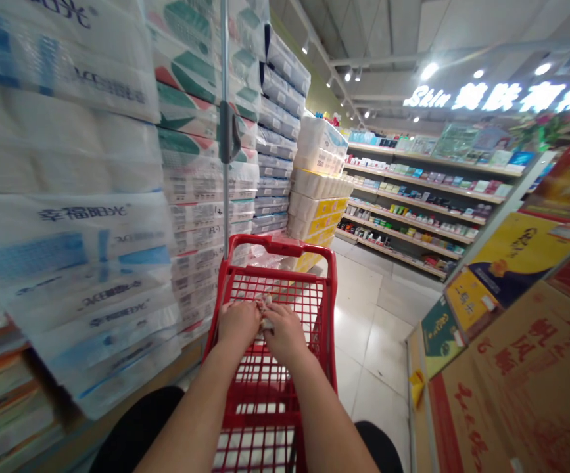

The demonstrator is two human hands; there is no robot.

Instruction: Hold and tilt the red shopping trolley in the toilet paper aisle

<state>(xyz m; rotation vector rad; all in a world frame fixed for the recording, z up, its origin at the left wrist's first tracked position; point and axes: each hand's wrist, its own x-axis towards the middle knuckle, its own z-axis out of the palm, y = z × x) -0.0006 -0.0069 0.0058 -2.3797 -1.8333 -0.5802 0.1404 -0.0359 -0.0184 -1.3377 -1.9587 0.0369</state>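
My left hand [239,322] and my right hand [285,328] are close together over the red shopping cart [331,269]. Between them is a small crumpled whitish thing with pinkish spots [267,303], mostly covered by my fingers. The fingers of both hands are curled in on it; its exact kind is not clear. Below my wrists shows the cart's red plastic grid, and the cart's far rim stands beyond my knuckles.
Wrapped tissue packs [112,263] are piled high on the left, beside a metal pole [224,197]. On the right stand cardboard boxes [531,368]. White floor tiles [363,341] run between them toward shelves of small boxed goods [423,174].
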